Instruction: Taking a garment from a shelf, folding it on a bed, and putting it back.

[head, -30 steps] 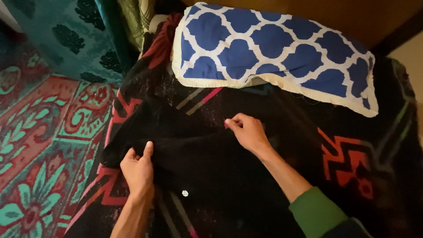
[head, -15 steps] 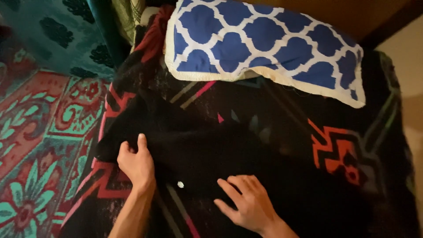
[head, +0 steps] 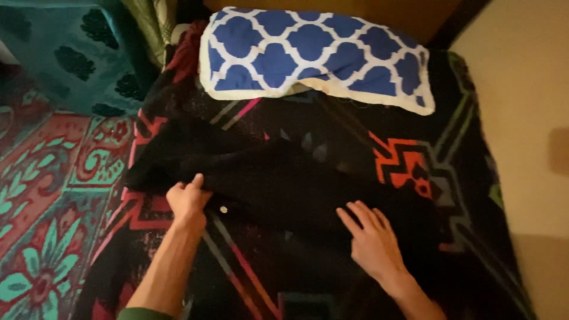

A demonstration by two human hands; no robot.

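I see a bed under a dark blanket with red and green geometric stripes [head: 415, 172]. A black fuzzy garment [head: 284, 178] lies flat across it, below the blue-and-white patterned pillow [head: 314, 53]. I judge this the smoothing stage. My left hand [head: 188, 201] pinches its edge; my right hand [head: 373, 240] rests flat, fingers [head: 355, 216] spread. Next I'd fold carefully.

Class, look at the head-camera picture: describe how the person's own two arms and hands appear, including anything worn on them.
Both hands are bare: the left hand and the right hand show no gloves, and no rings or watch that I can make out in the dim light. The forearms are uncovered. A green sleeve edge shows at the bottom of the frame on the left arm; the right arm shows no sleeve in view.
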